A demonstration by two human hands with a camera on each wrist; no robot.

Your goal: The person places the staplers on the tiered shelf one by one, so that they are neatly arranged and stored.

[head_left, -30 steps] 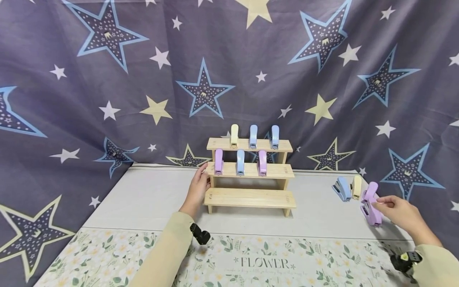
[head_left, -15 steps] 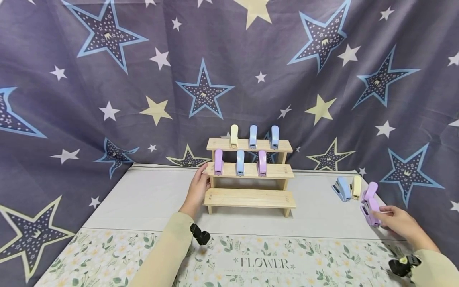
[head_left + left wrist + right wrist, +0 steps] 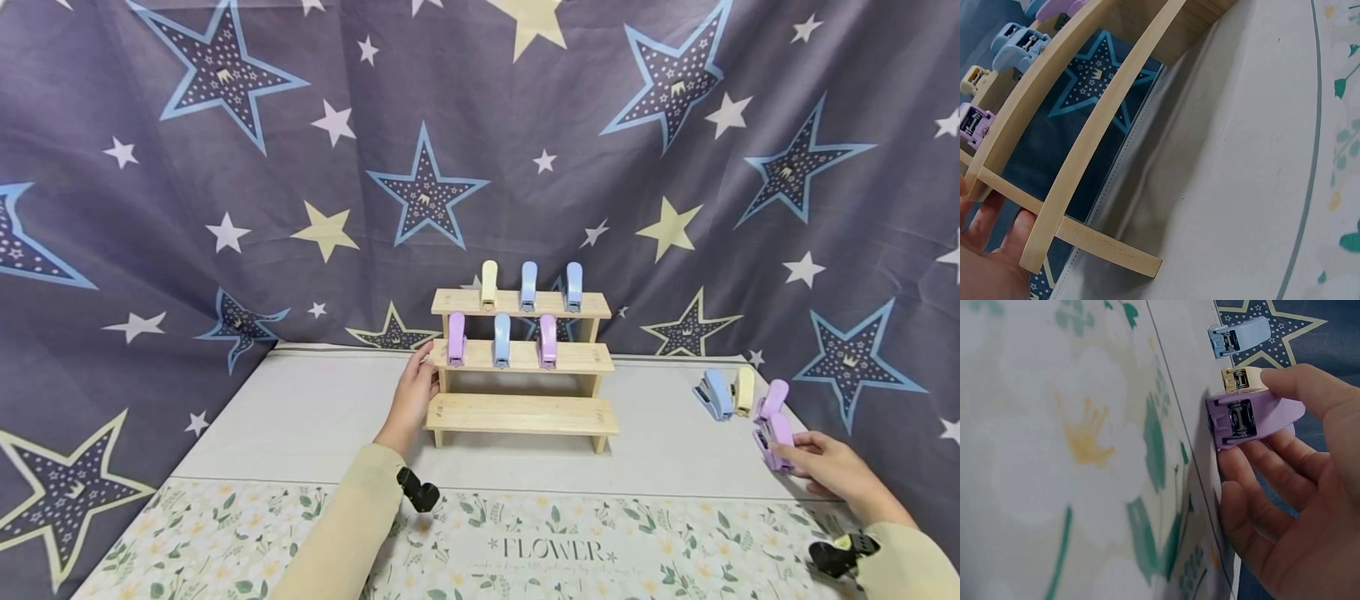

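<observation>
- The purple stapler (image 3: 776, 442) stands on the white table (image 3: 315, 417) at my far right, nearest me in a small cluster with a second purple stapler (image 3: 773, 398), a yellow stapler (image 3: 745, 390) and a blue stapler (image 3: 714, 393) behind it.
- A second ago my right hand (image 3: 832, 471) hovered above it with fingers spread; since then it has dropped lower and closed in, so I judge the grasp is made and the stapler is ready to be lifted.
- My right wrist view shows the grip plainly: thumb (image 3: 1310, 387) laid over the stapler's top, the other fingers (image 3: 1285, 469) curled beneath its body, pinching it between them.
- My left hand (image 3: 415, 396) has not moved: it rests against the left end of the wooden step shelf (image 3: 521, 412), fingers (image 3: 1019, 228) straight and relaxed along the frame, steadying and not gripping.
- The shelf's top step carries one yellow and two blue staplers, the middle step purple, blue, purple; the bottom step holds nothing.
- Behind everything hangs the star-printed cloth (image 3: 225, 167), and a flower-print mat (image 3: 555, 550) lies nearest me.
</observation>
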